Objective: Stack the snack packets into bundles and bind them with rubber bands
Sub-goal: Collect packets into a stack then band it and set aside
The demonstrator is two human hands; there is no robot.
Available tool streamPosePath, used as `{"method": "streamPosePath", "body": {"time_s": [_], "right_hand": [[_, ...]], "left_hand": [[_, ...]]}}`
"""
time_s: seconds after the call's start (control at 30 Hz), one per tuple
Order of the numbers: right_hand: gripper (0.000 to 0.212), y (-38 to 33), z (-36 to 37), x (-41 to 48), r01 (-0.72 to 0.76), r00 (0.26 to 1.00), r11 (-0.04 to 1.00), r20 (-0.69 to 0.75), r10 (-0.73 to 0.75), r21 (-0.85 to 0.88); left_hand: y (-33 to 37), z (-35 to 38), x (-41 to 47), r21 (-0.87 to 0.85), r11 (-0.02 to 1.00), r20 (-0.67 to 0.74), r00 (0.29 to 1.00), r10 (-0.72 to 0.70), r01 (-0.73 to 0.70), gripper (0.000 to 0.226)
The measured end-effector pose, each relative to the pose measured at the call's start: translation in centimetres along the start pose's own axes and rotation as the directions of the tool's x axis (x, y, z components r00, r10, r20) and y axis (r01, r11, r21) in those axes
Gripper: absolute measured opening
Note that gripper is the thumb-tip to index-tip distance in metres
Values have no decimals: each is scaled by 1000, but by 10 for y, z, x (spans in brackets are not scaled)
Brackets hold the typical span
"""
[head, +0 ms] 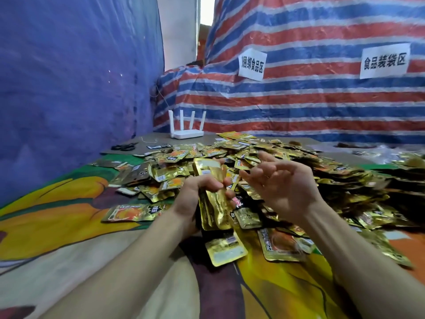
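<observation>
My left hand [197, 194] grips an upright stack of gold snack packets [212, 199] around its middle, just above the table. To the right of the stack, my right hand [282, 183] hovers with fingers spread and curled, holding nothing that I can see. A big loose pile of gold packets [276, 162] covers the table behind and to the right of both hands. Single packets lie nearer me, one gold face-down [226, 250] and one printed face-up at the left [135, 212]. I see no rubber band.
A colourful printed cloth [69, 217] covers the table. Black scissors [124, 146] and a white router [187, 132] sit at the far left back. A blue tarp [69, 77] walls the left side, and a striped tarp [310, 93] with two paper signs walls the back.
</observation>
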State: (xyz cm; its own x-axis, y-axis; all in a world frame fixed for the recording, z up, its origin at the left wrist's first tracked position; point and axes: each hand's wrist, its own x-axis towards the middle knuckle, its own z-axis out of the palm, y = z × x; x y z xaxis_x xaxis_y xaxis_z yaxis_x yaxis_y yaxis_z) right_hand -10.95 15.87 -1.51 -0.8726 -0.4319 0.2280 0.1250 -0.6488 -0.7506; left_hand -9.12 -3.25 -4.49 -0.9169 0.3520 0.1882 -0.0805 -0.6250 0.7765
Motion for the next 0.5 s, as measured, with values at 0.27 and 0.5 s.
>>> {"method": "streamPosePath", "body": {"time_s": [0.27,0.5], "right_hand": [[66,15,3,-1,27,997,836,-46,-63,-548],[56,49,22,-9,64,996,613,11,-90,-788]], "left_hand": [[4,0,-1,149,989,-344,938,35,18,44],[20,-10,4,142,933,-696,637,333,-332,44]]}}
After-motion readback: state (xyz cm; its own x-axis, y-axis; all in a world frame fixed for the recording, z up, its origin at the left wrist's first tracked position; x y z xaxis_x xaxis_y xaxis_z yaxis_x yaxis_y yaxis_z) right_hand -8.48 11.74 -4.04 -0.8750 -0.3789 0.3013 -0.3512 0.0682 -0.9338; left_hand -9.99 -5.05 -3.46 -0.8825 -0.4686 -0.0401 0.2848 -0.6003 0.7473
